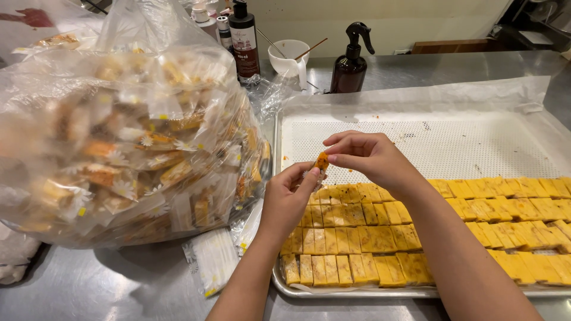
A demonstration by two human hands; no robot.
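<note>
**Both hands on one orange bar piece, frame centre**

Left hand (289, 199) and right hand (369, 156) meet at centre frame, above the near-left part of the tray (279, 178). Orange bar piece (322, 160) sits between them: right fingers pinched closed on its top end, left fingers closed around a small clear wrapper (310, 176) just under it. Can't tell if the piece is already inside the wrapper.

Tray fills the right half, lined with white perforated sheet (452, 145); cut yellow bars (416, 232) in rows across its lower part, upper part bare. Big clear bag of wrapped pieces (119, 137) takes the left half, on the steel counter (89, 285). Stack of flat wrappers (211, 258) lies between bag and tray, lower centre. Top centre: dark pump bottle (351, 62), white cup (290, 56), dark labelled bottle (244, 38).
</note>
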